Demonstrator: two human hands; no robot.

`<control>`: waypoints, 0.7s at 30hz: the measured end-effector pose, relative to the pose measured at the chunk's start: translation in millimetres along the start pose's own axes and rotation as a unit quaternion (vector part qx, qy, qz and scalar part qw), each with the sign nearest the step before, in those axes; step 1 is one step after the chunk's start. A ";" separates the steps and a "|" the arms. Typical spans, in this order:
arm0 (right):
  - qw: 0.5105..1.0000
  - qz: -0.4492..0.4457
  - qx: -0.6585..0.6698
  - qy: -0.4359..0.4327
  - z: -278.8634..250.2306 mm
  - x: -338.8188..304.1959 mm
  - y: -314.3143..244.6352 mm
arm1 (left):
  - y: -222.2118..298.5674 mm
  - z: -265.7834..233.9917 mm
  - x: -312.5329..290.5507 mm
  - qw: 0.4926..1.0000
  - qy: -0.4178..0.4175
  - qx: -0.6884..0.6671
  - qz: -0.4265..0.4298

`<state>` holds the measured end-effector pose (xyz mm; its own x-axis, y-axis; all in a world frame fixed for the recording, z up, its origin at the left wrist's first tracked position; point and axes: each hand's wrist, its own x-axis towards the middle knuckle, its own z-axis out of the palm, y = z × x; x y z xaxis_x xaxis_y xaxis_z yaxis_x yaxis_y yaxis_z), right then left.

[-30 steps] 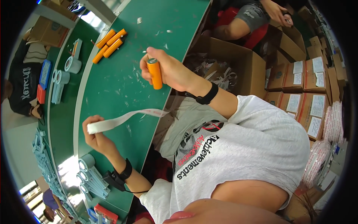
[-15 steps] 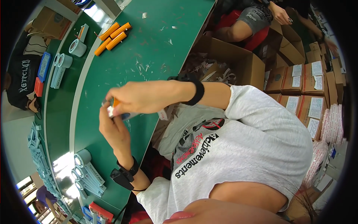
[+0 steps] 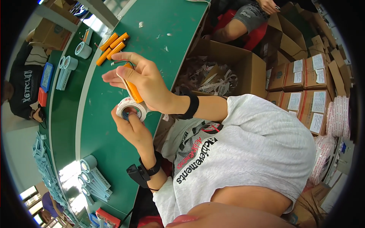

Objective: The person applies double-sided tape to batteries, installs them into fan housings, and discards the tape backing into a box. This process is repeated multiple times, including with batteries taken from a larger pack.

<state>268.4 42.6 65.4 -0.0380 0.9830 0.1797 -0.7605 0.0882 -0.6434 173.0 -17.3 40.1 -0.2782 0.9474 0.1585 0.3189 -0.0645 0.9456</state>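
Observation:
My right hand (image 3: 146, 78) holds an orange cylindrical battery pack (image 3: 133, 90) against its palm, with the thumb over it and the other fingers stretched out. Thin red and dark wires (image 3: 123, 61) stick out at its far end. Just below, my left hand (image 3: 133, 127) grips a roll of white tape (image 3: 123, 104) with red print, a finger hooked into its hole. The near end of the battery pack sits right by the roll's rim; whether they touch I cannot tell. Several similar orange battery packs (image 3: 114, 47) lie on the green table (image 3: 110, 131) beyond my right hand.
Pale blue fan parts (image 3: 93, 178) stand in a group at lower left, and more (image 3: 68, 64) sit beyond the table's ridge. An open carton (image 3: 243, 57) of paper scraps is beside the table. A seated person (image 3: 243, 24) is at the top; another person (image 3: 28, 79) works opposite.
My hands have drawn apart and turned. The tape roll's ring and the length of the battery pack, largely hidden before, now show. The whole view has shifted slightly.

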 end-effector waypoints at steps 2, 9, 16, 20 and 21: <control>0.996 -0.078 0.043 0.012 -3.3 12.9 -9.6 | 3.0 5.1 -0.3 1.000 0.000 -0.007 -0.020; 0.944 -0.303 -0.033 -0.127 -52.6 56.8 -109.9 | -13.6 10.3 71.5 0.931 -0.169 0.296 0.133; 0.948 -0.127 -0.263 -0.129 -148.0 16.4 -121.0 | -7.7 -10.8 184.5 0.761 -0.465 0.394 0.221; 0.954 -0.096 -0.242 -0.145 -173.8 0.3 -120.8 | -53.2 -76.3 339.1 0.804 -0.143 0.535 0.216; 0.955 -0.085 -0.236 -0.161 -174.8 0.4 -119.9 | -67.1 -75.6 358.9 0.783 -0.059 0.599 0.160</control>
<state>472.9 60.5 12.5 -0.1944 0.8545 0.4817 -0.4000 0.3793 -0.8343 -16.7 303.3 55.0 0.0524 0.9699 0.2380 0.9953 -0.0312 -0.0919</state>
